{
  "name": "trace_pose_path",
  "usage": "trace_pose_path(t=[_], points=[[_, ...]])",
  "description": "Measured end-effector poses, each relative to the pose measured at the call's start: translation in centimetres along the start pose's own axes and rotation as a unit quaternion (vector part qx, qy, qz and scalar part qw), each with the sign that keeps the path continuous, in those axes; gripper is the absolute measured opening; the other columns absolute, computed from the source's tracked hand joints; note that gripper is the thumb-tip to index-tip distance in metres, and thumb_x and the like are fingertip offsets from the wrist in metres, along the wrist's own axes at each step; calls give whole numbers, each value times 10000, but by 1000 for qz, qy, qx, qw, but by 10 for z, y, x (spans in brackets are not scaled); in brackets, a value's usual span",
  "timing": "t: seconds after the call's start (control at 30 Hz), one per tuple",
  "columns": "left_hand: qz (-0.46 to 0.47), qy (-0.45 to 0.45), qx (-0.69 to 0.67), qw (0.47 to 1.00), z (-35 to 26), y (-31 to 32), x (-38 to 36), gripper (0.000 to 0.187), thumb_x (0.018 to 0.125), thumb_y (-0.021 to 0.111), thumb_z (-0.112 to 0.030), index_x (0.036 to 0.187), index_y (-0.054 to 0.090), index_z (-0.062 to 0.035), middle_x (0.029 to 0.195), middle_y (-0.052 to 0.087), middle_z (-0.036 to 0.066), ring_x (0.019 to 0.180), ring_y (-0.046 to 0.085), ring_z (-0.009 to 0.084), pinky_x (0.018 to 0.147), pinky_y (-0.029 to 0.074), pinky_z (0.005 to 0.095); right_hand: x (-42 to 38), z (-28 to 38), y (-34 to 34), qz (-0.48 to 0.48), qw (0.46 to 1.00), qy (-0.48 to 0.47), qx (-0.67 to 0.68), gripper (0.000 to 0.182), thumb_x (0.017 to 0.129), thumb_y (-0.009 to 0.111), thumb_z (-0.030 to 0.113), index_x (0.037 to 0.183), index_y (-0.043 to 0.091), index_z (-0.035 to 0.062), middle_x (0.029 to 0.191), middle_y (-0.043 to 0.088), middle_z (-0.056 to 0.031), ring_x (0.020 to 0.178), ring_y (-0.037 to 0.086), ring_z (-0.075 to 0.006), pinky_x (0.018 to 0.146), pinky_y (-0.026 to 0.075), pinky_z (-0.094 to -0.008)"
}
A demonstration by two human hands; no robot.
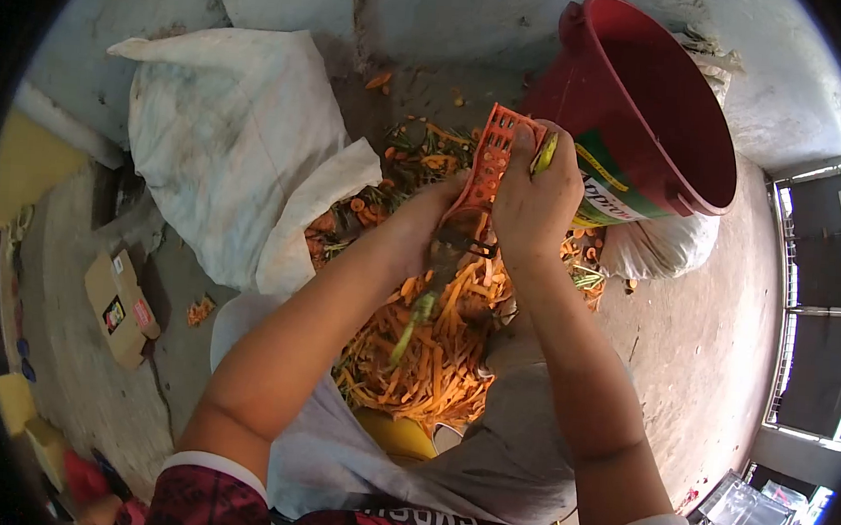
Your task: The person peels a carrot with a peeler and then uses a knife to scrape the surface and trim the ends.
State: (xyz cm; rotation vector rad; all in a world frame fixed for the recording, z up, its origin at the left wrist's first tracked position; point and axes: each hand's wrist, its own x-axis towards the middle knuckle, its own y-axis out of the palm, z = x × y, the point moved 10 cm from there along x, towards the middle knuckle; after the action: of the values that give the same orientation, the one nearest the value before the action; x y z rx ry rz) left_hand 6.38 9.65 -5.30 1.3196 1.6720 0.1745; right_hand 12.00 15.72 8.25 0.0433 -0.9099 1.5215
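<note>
An orange perforated plastic piece (489,166) with a dark lower end slants between my hands. Closed around its upper right side is my right hand (548,193), thumb along the holes. A small yellow-green thing (545,153) shows at that hand's fingers. My left hand (435,215) is beside the lower part of the piece, its fingers mostly hidden. Below my hands, a blurred green strip (415,322) hangs over a heap of orange peelings (434,360) between my legs.
A white sack (235,145) stands at the left, near carrot pieces and green stems (432,153). A large dark red bucket (600,81) leans at the upper right over a white bag (662,246). Flattened cardboard (119,307) lies on the left floor; a yellow object (395,434) is under the peelings.
</note>
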Motion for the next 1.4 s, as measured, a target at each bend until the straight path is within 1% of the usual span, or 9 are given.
trace_pose_path(t=[0.23,0.43,0.63,0.73,0.8,1.1,1.3,1.33,1.4], points=[[219,30,75,972,6,29,-11,399,852,373,-408,1023,455,-57,772,541,55,630,526,136,554,442,250,45,-58,-53,-156,985,53,-40,187,799,505,186,787,507,-1,693,550,-177,645,546,-315,574,414,-356],[166,32,117,979,6,23,-16,389,846,390,-406,1035,441,-69,780,529,61,636,519,125,549,441,260,69,-103,-126,-275,953,109,-69,250,809,498,237,802,525,-12,725,571,-116,633,545,-216,579,418,-318],[80,19,44,996,1,3,6,330,856,386,-349,1003,450,-61,810,539,80,651,530,167,522,454,303,68,-87,-79,-148,971,75,174,154,802,522,155,808,538,2,718,566,-76,616,525,-142,561,424,-263],[170,-10,-54,984,11,5,22,314,860,371,-341,982,458,-64,821,545,86,676,544,184,526,466,305,46,-79,-17,-9,886,115,449,147,792,561,176,811,549,31,705,558,-31,628,512,-92,553,404,-215],[128,-1,-65,990,10,1,24,326,860,356,-354,983,474,-76,824,554,72,673,552,170,539,477,304,25,-43,-13,56,969,160,180,132,799,538,149,813,533,18,686,550,-30,615,480,-85,554,391,-231],[-13,20,-45,999,-1,6,-6,324,870,330,-325,966,498,-65,830,564,55,691,563,160,598,483,303,-11,-13,12,89,983,122,103,166,801,503,137,857,473,-16,637,533,-183,582,536,-341,531,413,-349],[88,-7,-8,996,8,12,-6,369,869,342,-355,992,487,-39,831,565,72,687,568,158,593,486,273,9,-14,-11,-33,999,16,-19,135,805,483,131,832,464,1,640,539,-177,597,555,-317,533,420,-367],[127,-30,22,991,16,14,-4,389,867,349,-364,1020,478,-31,846,567,78,703,570,162,605,490,277,21,-31,-21,-54,995,77,17,151,798,512,147,833,508,0,708,541,-141,619,502,-228,600,404,-302],[159,-49,87,982,24,15,-7,423,857,373,-383,1057,467,-22,866,566,86,724,571,164,618,495,277,44,-52,-52,-138,988,76,8,172,803,498,170,830,524,2,735,556,-141,657,529,-238,613,413,-316]])
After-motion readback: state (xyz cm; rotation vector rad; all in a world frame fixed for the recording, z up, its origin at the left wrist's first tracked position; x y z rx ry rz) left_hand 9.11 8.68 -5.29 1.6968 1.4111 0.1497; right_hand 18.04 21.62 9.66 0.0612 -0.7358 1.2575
